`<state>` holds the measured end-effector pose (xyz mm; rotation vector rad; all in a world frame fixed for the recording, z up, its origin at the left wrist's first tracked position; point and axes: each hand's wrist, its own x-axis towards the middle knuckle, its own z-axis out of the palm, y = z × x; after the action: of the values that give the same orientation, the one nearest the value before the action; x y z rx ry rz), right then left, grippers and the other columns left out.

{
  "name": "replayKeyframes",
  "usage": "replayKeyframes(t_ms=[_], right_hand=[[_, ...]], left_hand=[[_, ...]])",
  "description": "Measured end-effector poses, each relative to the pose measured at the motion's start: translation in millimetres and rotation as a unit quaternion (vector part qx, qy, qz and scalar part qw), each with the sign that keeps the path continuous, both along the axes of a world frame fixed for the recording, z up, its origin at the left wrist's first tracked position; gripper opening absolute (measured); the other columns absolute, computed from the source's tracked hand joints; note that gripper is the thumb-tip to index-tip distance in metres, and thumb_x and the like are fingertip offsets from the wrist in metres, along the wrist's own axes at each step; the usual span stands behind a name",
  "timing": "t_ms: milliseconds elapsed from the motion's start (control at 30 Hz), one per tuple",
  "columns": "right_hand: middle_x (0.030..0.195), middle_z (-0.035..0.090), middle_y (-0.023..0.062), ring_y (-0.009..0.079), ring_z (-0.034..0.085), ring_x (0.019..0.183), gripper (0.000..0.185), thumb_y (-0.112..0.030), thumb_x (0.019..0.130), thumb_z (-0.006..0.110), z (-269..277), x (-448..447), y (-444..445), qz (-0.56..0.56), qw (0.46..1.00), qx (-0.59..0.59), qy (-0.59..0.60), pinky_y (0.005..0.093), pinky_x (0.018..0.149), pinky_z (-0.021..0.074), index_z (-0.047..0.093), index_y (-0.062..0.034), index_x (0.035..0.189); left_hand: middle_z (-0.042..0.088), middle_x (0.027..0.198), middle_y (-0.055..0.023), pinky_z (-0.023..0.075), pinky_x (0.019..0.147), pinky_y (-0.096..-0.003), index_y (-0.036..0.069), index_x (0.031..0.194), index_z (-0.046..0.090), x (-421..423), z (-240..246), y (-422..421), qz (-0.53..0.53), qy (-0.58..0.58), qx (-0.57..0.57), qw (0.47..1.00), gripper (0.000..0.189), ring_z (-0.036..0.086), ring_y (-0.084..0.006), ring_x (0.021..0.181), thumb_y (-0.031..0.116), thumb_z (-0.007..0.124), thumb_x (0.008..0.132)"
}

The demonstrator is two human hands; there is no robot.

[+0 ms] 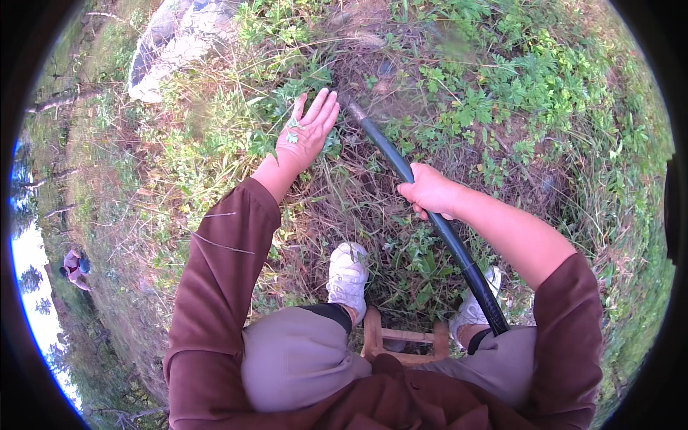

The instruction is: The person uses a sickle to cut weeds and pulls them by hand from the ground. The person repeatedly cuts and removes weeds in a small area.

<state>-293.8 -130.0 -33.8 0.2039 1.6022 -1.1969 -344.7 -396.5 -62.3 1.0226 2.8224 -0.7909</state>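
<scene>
My left hand (307, 127) reaches over the weeds with its fingers stretched out and the back of the hand up. A small green leaf (292, 138) lies on the back of this hand. My right hand (430, 192) grips a long-handled tool by its black handle (455, 244). The handle slants from beside my right knee to a worn metal end (355, 110) at the soil, just right of my left fingertips. Whatever head it carries is hidden or blurred among dry grass. Leafy green weeds (322, 72) stand close to my left fingers.
Between my white shoes (348, 274) is a wooden stool (407, 336). A pale sack (177, 51) lies at the upper left. Dense leafy plants (516, 75) grow at the right. Far off at the left, another person (76, 269) is among the vegetation.
</scene>
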Motion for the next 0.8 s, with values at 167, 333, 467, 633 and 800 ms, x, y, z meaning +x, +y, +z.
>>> replayKeyframes(t_ms=[167, 333, 467, 633, 800], right_hand=[[0.064, 0.044, 0.0026, 0.0103, 0.044, 0.044, 0.016, -0.007, 0.087, 0.051, 10.8, 5.1, 11.6, 0.004, 1.000, -0.001, -0.011, 0.0269, 0.037, 0.0394, 0.040, -0.0026, 0.097], [0.064, 0.045, 0.0033, 0.0108, 0.045, 0.045, 0.014, -0.006, 0.084, 0.051, 16.7, -7.9, 30.3, 0.010, 0.999, -0.020, -0.029, 0.0268, 0.038, 0.0405, 0.042, -0.0006, 0.094], [0.066, 0.046, 0.0040, 0.0115, 0.047, 0.048, 0.018, -0.007, 0.085, 0.051, 22.7, -2.2, 30.6, 0.054, 0.998, 0.019, -0.006, 0.0279, 0.039, 0.0421, 0.041, 0.0010, 0.099], [0.066, 0.046, 0.0047, 0.0121, 0.048, 0.049, 0.021, -0.007, 0.086, 0.050, 31.4, -6.9, 30.9, 0.070, 0.996, 0.046, 0.002, 0.0281, 0.040, 0.0441, 0.041, 0.0021, 0.103], [0.061, 0.046, 0.0046, 0.0126, 0.047, 0.044, 0.013, -0.007, 0.086, 0.051, 27.0, -4.7, 31.5, 0.057, 0.998, 0.037, 0.000, 0.0286, 0.040, 0.0436, 0.040, -0.0005, 0.089]], left_hand=[[0.032, 0.143, -0.0144, 0.0233, 0.111, -0.0442, 0.013, 0.146, 0.011, -27.4, 3.1, -5.6, 0.099, -0.235, 0.142, 0.956, 0.100, 0.033, -0.0335, 0.132, -0.009, 0.060, 0.061], [0.022, 0.148, -0.0141, 0.0294, 0.107, -0.0436, 0.010, 0.145, 0.014, -33.5, 12.8, -3.4, 0.157, -0.231, 0.055, 0.958, 0.102, 0.029, -0.0349, 0.134, -0.007, 0.067, 0.059], [0.014, 0.152, -0.0096, 0.0272, 0.108, -0.0434, 0.009, 0.145, 0.017, -37.1, 0.6, -14.3, 0.133, -0.219, -0.011, 0.967, 0.090, 0.021, -0.0301, 0.138, 0.000, 0.065, 0.069], [0.009, 0.154, -0.0083, 0.0234, 0.109, -0.0455, 0.007, 0.146, 0.012, -35.0, -3.4, -9.2, 0.089, -0.197, -0.038, 0.976, 0.092, 0.018, -0.0314, 0.139, -0.005, 0.059, 0.068], [0.022, 0.149, -0.0094, 0.0180, 0.111, -0.0485, 0.007, 0.143, 0.024, -45.3, -15.5, -9.0, 0.061, -0.183, -0.051, 0.980, 0.081, 0.015, -0.0295, 0.140, 0.002, 0.060, 0.071]])
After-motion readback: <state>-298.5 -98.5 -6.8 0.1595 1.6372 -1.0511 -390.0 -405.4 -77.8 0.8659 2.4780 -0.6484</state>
